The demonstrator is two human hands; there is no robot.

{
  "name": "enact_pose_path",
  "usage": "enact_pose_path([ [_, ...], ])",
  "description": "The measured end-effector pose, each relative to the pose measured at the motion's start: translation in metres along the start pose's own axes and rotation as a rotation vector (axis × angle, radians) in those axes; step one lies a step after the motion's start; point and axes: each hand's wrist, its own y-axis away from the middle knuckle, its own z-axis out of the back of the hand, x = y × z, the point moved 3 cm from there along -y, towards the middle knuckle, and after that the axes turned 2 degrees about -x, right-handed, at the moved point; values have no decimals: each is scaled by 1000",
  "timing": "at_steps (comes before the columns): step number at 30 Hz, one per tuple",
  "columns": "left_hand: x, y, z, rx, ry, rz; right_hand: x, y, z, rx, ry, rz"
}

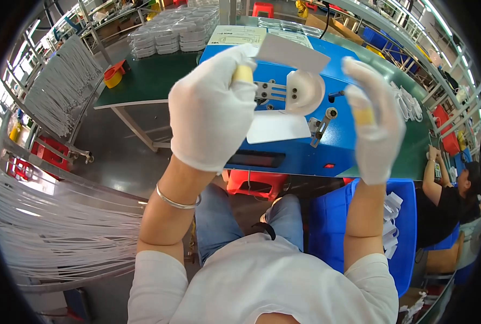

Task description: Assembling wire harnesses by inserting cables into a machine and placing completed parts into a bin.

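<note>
My left hand (210,108), in a white glove with a yellow cover on one finger, is closed beside the left part of a blue machine (297,156). Its fingertips meet the edge of a flat white panel (293,53); what they grip is hidden. My right hand (378,127), gloved likewise and slightly blurred, hovers over the machine's right side, thumb and fingers apart with nothing seen between them. Between the hands, a rounded white block (305,92) sits on a slotted metal bracket (271,90). A second white plate (278,127) lies below it, near a small metal roller bracket (321,127).
A blue bin (327,221) with looped white strips (391,221) stands at my right. Bagged white parts (175,32) are stacked on the green table (138,81). White strips (62,227) hang on a rack at left. A co-worker (448,194) sits at far right.
</note>
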Motion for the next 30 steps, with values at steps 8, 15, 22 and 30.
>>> enact_pose_path([
  [8,30,-12,10,114,-215,212,-35,9,-44,196,-465,-466],
  [15,45,10,19,8,151,388,-41,3,-49,349,-665,-619],
  [22,58,85,-12,303,647,868,-15,-34,-60,431,-647,-465],
  [30,66,80,-23,253,889,897,-22,-50,-70,494,-394,-209],
])
